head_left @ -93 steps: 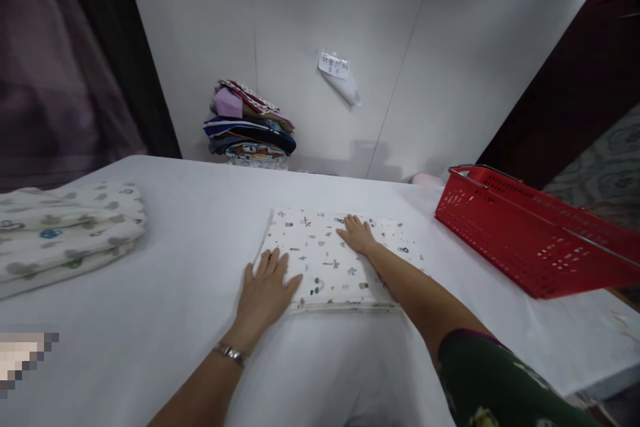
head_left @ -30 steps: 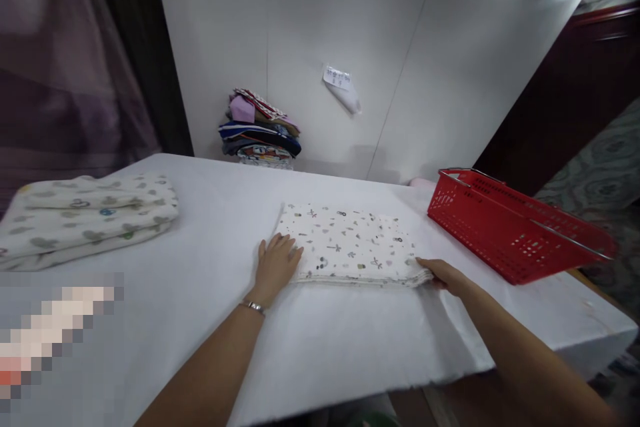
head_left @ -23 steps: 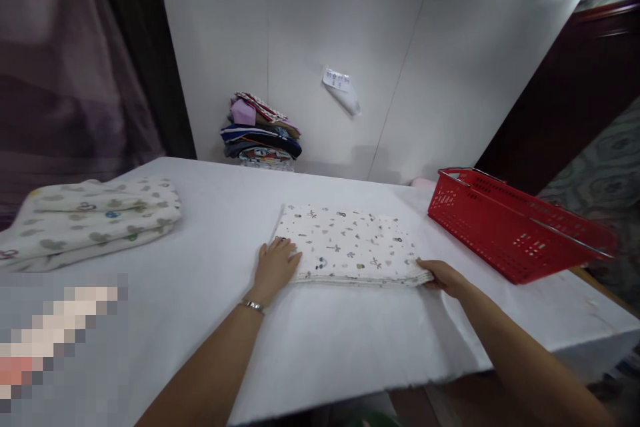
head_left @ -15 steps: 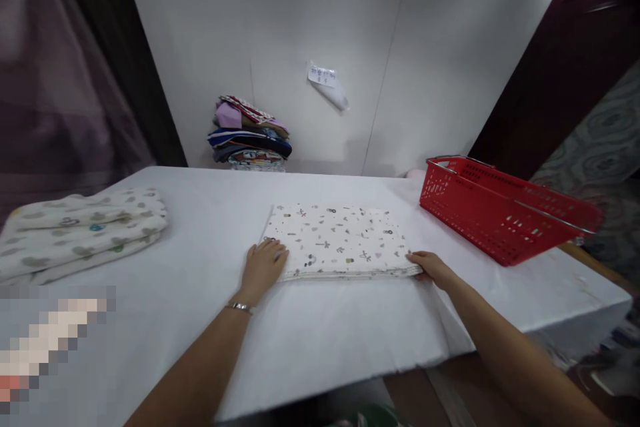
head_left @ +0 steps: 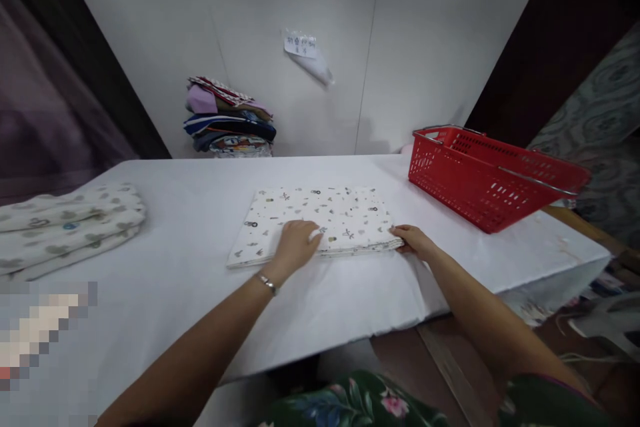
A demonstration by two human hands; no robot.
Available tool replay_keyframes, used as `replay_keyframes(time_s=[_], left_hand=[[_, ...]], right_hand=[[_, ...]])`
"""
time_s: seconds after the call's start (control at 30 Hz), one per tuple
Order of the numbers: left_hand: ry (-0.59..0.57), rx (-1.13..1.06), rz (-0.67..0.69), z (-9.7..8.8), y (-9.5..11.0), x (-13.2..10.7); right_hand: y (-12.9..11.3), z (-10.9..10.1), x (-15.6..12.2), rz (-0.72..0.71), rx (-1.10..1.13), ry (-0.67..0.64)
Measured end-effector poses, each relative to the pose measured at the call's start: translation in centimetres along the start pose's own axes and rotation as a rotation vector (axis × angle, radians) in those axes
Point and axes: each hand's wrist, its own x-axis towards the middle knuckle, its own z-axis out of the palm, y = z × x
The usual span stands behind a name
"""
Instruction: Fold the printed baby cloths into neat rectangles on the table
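A folded white cloth [head_left: 345,217] with small grey and green prints lies flat on the white-covered table [head_left: 345,303], its layered edge towards me. My left hand [head_left: 299,243] rests palm down on the cloth near the middle of its near edge, fingers stretched out; a silver bracelet circles that wrist. At the near right corner of the cloth, my right hand [head_left: 413,242] grips the layers, thumb on top and the other fingers underneath, partly hidden.
To the right stands a red perforated basket [head_left: 480,190] with metal handles. A bulky white leaf-print cloth [head_left: 75,230] lies at the left. Several folded fabrics [head_left: 230,119] are stacked by the wall at the back, below a paper label [head_left: 301,45]. A blurred-out patch [head_left: 43,340] covers the lower left.
My left hand has slid right, from the cloth's left edge to near its middle. My right hand stays at the near right corner. The camera view has shifted.
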Motion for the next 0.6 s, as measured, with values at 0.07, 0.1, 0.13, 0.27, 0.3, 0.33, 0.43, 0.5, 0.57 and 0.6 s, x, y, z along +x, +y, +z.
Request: replay_keyframes(time_s=[0.07,0.1,0.13,0.27,0.3,0.33,0.43,0.5,0.57,0.6], left_hand=[[-0.05,-0.061,0.102,1.9,3.4,0.7],[-0.076,-0.08,0.146,2.9,4.9,1.0],[-0.094,-0.088,0.188,3.9,6.3,1.2],[-0.113,-0.039,0.268,7.3,10.7,2.3],[-0.115,-0.02,0.269,7.9,11.4,2.6],[-0.113,-0.001,0.265,8.5,12.1,2.8],[-0.102,0.047,0.245,9.7,13.5,3.5],[-0.084,0.065,0.229,10.3,14.1,4.0],[-0.063,0.068,0.219,10.7,14.3,4.5],[-0.058,0.066,0.215,10.9,14.4,4.8]], right_hand=[[0.0,0.0,0.0,0.004,0.005,0.002],[-0.1,0.0,0.0,0.008,0.006,0.005],[-0.1,0.0,0.0,0.012,0.008,0.006],[-0.3,-0.1,0.0,0.023,0.038,-0.016],[-0.4,-0.1,0.0,0.024,0.046,-0.02],[-0.6,-0.1,-0.1,0.022,0.053,-0.019],[-1.1,0.2,-0.2,-0.008,0.051,0.008],[-1.5,0.4,-0.2,-0.034,0.035,0.018],[-1.7,0.5,-0.3,-0.046,0.015,0.012],[-1.7,0.5,-0.3,-0.047,0.007,0.007]])
